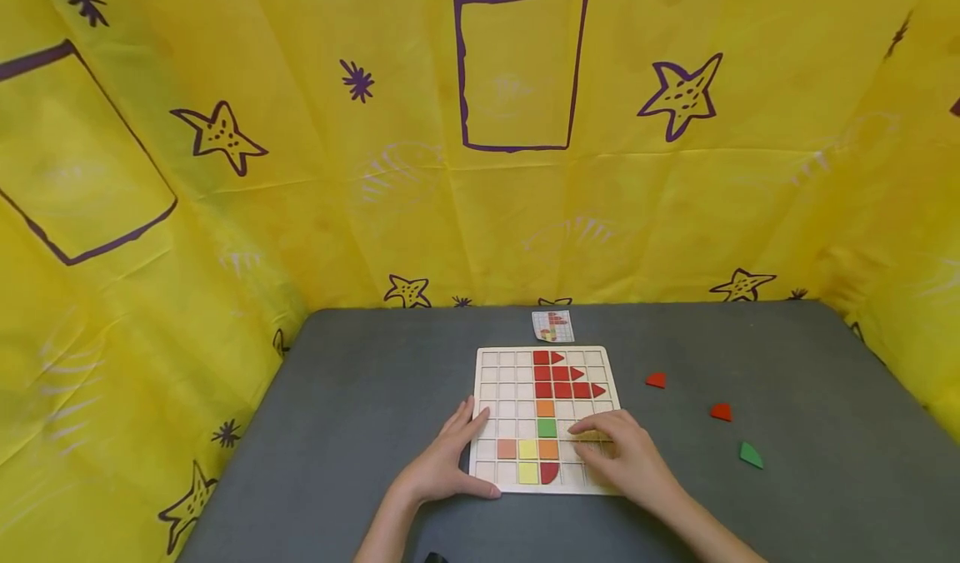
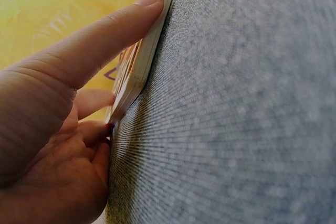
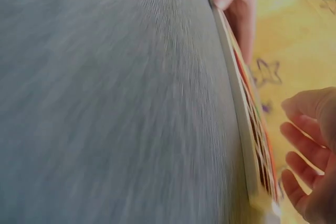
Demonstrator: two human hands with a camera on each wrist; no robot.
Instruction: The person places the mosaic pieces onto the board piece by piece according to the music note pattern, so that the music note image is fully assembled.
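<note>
A pale gridded board (image 1: 495, 380) lies on the table. My left hand (image 1: 442, 455) rests at its near left corner, thumb along the near edge and fingers spread at the left edge. Over the board's right part is my right hand (image 1: 626, 455), thumb and forefinger apart, with nothing between them. Red squares and triangles (image 1: 597, 391) form three rows at the far side. Below them run an orange square (image 1: 545, 408), a green square (image 1: 547, 428) and another orange square. Yellow squares (image 1: 528, 472), a salmon square (image 1: 507, 448) and a red rounded piece (image 1: 550, 472) sit nearer me.
A small printed card (image 1: 553, 326) with a coloured pattern lies behind the board. To the right, on the grey table (image 1: 360, 380), are two loose red pieces (image 1: 722, 412) and a green piece (image 1: 751, 455). Yellow patterned cloth (image 1: 510, 238) surrounds the table's back and sides.
</note>
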